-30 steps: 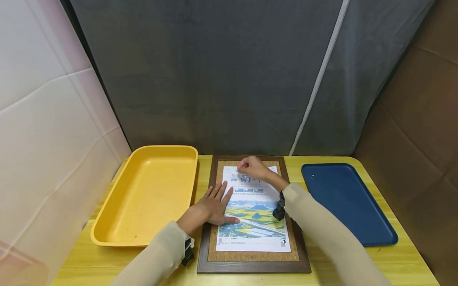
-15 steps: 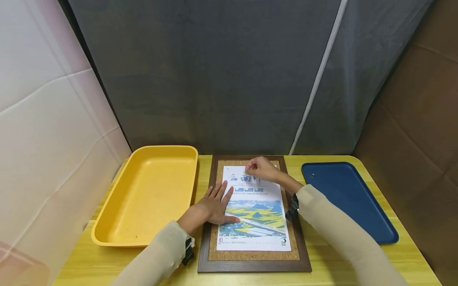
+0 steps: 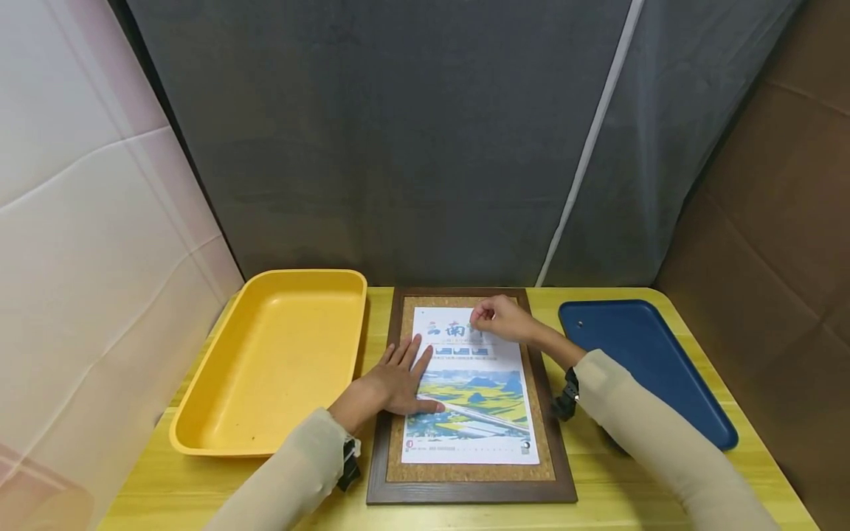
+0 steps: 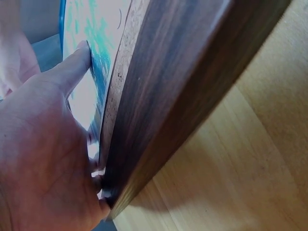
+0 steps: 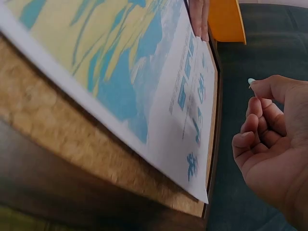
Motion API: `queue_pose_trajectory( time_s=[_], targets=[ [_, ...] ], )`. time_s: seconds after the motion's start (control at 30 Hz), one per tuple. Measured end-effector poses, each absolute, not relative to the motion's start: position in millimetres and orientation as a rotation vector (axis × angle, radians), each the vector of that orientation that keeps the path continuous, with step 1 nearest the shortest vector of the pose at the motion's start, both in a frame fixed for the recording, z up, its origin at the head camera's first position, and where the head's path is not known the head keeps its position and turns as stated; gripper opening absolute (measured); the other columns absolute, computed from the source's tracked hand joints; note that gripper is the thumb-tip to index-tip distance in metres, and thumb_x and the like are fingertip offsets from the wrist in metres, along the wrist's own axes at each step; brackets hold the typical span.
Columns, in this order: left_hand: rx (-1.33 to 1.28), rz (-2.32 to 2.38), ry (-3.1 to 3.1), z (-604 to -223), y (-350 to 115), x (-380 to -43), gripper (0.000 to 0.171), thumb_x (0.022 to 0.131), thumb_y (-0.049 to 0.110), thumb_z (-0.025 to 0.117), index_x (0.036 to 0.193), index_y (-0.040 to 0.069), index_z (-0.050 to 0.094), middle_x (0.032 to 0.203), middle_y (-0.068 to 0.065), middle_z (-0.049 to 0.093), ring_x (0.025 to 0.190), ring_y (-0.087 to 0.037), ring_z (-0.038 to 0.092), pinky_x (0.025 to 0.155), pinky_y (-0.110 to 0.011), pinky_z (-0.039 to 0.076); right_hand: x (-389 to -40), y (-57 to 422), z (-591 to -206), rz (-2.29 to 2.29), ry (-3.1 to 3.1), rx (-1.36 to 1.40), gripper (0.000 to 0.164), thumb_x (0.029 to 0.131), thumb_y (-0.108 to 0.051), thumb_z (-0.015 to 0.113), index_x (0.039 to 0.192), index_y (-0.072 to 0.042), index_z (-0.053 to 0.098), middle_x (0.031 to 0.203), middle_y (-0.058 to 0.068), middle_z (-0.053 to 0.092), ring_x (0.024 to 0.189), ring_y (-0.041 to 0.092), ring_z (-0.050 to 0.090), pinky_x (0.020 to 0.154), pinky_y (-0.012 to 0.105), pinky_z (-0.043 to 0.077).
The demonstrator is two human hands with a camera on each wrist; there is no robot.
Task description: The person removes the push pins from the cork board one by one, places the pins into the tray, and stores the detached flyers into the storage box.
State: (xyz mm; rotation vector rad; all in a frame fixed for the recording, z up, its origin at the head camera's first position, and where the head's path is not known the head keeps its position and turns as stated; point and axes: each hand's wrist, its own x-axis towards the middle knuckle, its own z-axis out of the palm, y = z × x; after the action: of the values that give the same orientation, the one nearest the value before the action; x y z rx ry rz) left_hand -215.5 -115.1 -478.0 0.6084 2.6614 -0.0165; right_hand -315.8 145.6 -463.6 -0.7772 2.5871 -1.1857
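A printed poster (image 3: 474,435) with a landscape picture lies on a brown-framed cork board (image 3: 471,476). My left hand (image 3: 397,380) presses on the poster's left side, fingers spread and straight. The left wrist view shows that hand (image 4: 43,130) reaching over the frame's edge (image 4: 159,91). Above the poster's upper part, my right hand (image 3: 505,318) pinches a tiny pale green thumbtack (image 5: 250,82) between thumb and fingertip. Its other fingers are curled in the right wrist view. A small dark dot (image 3: 423,313) marks the poster's upper left corner; I cannot tell what it is.
On the left stands a deep yellow tray (image 3: 265,451). A shallow blue tray (image 3: 647,361) lies on the right, with a small shiny round spot (image 3: 581,324) near its far left corner. A grey curtain (image 3: 398,147) rises behind the wooden table (image 3: 166,494).
My right hand has moved rightward across the poster's upper part, still pinching the thumbtack, and its forearm now lies off the poster. My left hand has stayed in place.
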Motion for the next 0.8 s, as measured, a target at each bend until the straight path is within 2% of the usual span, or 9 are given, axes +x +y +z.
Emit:
queue_pose_trajectory(
  time_s=[0.8],
  targets=[
    [0.644,0.011,2.659,-471.8,-117.3,-214.9,0.111,0.094,0.078,0.055,0.172,0.011,0.010,0.178,-0.017,-0.001,0.165,-0.035,0.002,0.132,-0.053,0.010,-299.3,202.1,-469.9,-1.126,2.594,-0.804,0.006,0.096,-0.003,0.070,0.095,-0.001,0.075,0.081,0.001,0.067,0.071,0.013,0.053,0.065,0.026,0.046]
  ],
)
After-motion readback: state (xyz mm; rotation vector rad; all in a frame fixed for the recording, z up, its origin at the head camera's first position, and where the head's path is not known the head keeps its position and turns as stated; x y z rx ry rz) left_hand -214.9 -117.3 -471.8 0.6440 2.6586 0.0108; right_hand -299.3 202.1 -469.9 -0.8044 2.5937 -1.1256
